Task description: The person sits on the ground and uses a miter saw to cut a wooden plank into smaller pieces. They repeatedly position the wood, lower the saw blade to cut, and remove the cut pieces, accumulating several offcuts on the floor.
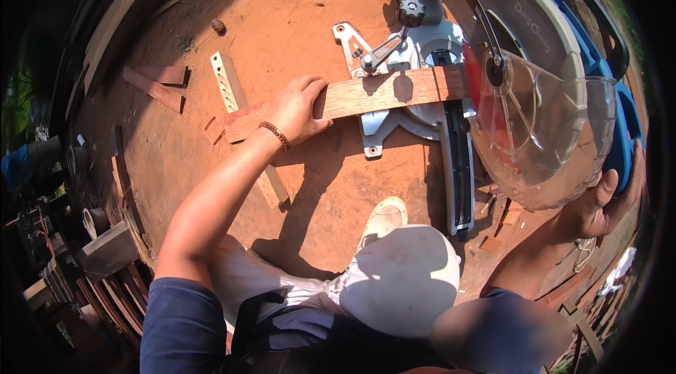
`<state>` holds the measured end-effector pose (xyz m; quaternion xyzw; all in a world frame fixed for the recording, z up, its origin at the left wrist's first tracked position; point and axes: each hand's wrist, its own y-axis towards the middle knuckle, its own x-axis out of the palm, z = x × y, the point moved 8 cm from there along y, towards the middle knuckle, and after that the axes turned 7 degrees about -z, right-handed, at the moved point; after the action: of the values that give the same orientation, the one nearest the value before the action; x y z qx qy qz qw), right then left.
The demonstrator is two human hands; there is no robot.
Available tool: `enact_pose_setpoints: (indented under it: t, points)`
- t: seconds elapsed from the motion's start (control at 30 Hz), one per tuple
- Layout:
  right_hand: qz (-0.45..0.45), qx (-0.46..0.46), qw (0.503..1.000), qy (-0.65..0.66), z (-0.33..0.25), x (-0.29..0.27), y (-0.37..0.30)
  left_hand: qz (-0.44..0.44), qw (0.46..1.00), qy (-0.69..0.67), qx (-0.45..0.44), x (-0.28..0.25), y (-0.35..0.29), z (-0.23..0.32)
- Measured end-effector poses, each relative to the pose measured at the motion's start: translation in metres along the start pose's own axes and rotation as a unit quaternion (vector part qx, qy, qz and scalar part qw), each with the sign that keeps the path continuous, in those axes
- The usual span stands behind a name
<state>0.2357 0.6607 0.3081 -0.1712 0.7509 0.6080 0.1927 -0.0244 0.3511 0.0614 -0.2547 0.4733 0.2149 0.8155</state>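
- Mitre saw is the landmark; its clear guard sits between the two hands, partly covering the saw's red part.
- Clamp lever on the saw stands at the far edge of the reddish plank; a knob's shadow falls across the wood.
- Plank runs left from the saw bed, right end by the red part, left end over a pale beam.
- Left hand pins the plank left of the saw, fingers over the far edge, thumb on the near side.
- Right hand wraps the low end of the saw's blue handle.
- Reddish offcuts left of the saw, past the beam; small scraps near its guard.
- Surface: orange bare dirt under the saw, sunlit, shadow patches. Pale shoe on the near side.
- Stacked boards well left of the saw, nearer the person.
- Containers: grey cylinders above that stack, maybe buckets; contents too dark to tell.
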Motion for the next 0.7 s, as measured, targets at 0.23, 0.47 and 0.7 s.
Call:
enact_pose_setpoints:
  t: [0.23, 0.47, 0.7]
  points:
    - [-0.041, 0.011, 0.999, -0.018, -0.006, 0.0, 0.007, 0.062, 0.997, -0.031, 0.044, -0.02, -0.017, 0.002]
    - [0.039, 0.073, 0.994, 0.071, -0.05, -0.034, 0.004, -0.025, 0.999, -0.007, 0.038, -0.064, -0.123, -0.055]
    - [-0.225, 0.23, 0.887, 0.331, -0.116, 0.146, -0.065, 0.108, 0.976, -0.042, -0.182, -0.046, -0.312, -0.174]
